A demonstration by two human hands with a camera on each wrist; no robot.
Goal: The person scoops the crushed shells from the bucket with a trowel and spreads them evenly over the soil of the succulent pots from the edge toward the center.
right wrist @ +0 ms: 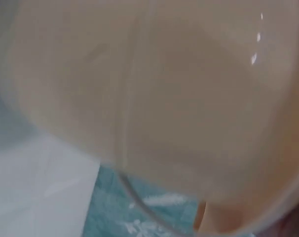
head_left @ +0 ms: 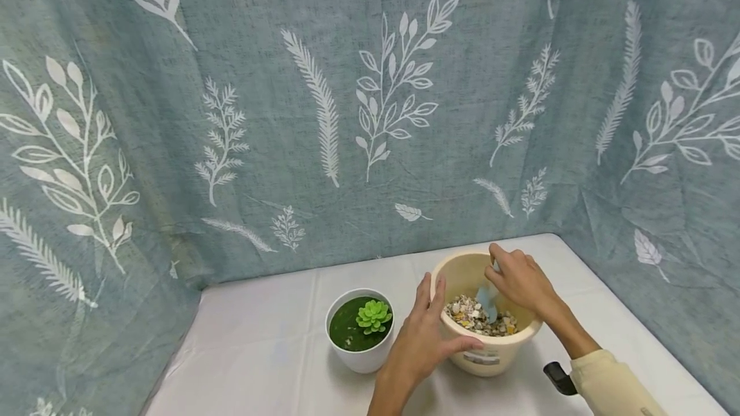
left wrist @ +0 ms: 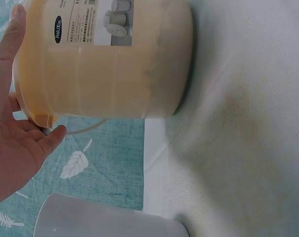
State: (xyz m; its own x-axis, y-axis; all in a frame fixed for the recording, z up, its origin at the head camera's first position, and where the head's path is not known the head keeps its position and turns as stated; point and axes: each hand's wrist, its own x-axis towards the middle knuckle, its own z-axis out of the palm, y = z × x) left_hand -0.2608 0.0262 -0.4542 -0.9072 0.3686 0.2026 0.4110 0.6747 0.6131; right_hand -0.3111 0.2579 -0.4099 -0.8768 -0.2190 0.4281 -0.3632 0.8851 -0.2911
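Pale-blue tool: a small light-blue plastic scoop [head_left: 487, 300] stands in the pebbles, pinched by the curled fingers of the right hand [head_left: 518, 278].
Left hand: the left hand [head_left: 424, 338] has thumb and fingers spread against the outside wall of the bucket at its 8 o'clock side, steadying it.
Bucket: the cream round plastic bucket [head_left: 491, 355] of mixed pebbles [head_left: 474, 316] sits on the white table [head_left: 260, 352].
Neighbour: the white round pot with a green succulent [head_left: 363, 329] stands just beside the bucket at 9 o'clock.
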